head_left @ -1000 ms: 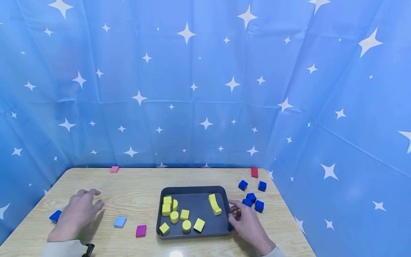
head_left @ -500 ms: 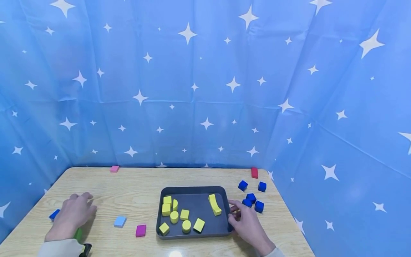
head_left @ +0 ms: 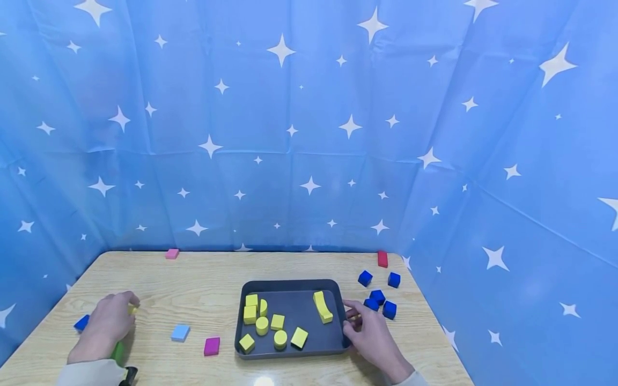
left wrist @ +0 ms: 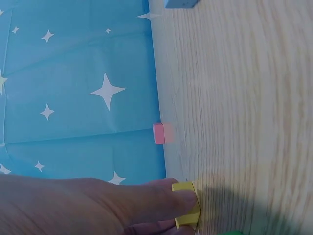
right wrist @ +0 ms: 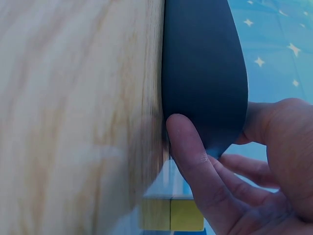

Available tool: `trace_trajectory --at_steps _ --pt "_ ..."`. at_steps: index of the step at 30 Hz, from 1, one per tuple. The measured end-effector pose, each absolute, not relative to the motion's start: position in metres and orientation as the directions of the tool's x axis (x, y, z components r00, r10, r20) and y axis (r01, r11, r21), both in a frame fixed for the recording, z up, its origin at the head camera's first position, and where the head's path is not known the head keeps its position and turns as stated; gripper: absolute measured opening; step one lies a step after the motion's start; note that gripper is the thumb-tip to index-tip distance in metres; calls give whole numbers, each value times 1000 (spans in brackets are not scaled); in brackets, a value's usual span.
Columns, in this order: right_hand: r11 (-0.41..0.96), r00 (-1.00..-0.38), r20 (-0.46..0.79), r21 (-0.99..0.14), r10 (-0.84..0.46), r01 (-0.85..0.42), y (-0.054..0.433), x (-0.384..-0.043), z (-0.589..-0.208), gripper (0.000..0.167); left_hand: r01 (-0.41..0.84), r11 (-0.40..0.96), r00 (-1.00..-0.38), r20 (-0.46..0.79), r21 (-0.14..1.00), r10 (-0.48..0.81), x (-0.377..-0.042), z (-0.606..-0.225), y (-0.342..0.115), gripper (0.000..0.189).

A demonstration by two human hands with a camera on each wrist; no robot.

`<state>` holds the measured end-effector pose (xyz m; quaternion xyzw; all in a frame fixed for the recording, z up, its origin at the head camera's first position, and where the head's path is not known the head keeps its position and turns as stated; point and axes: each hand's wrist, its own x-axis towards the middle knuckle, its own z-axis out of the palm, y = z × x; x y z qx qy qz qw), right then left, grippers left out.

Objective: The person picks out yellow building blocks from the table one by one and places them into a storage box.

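My left hand (head_left: pixel 103 324) is low over the left of the table, pinching a yellow block (left wrist: pixel 186 204) between thumb and fingers. Only a sliver of that block shows in the head view. Under the wrist a green block (head_left: pixel 118 351) is partly hidden. A blue block (head_left: pixel 81 323) lies just left of the hand. At centre stands a dark grey tray (head_left: pixel 328 343) with several yellow blocks (head_left: pixel 249 315) and a yellow curved piece (head_left: pixel 322 307) in it. My right hand (head_left: pixel 370 333) holds the tray's right end, fingers and thumb against its wall.
Light blue (head_left: pixel 181 333) and magenta (head_left: pixel 212 346) flat blocks lie left of the tray. A pink block (head_left: pixel 171 254) sits at the back edge. Several dark blue blocks (head_left: pixel 377 297) and a red block (head_left: pixel 382 259) lie right. A starred blue curtain (head_left: pixel 309 134) hangs behind.
My left hand has moved left and down to the table, and its fingers have closed on a yellow block. The right hand and the tray have stayed still.
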<state>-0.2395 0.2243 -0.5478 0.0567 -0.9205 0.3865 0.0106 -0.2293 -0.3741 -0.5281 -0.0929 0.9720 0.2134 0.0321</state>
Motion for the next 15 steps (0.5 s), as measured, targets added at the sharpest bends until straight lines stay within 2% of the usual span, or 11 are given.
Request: trace_trajectory --at_steps 15 --pt "699 -993 70 -706 -94 -115 223 -240 -548 52 -144 891 -989 -46 431 -138 -231 -522 -363 30"
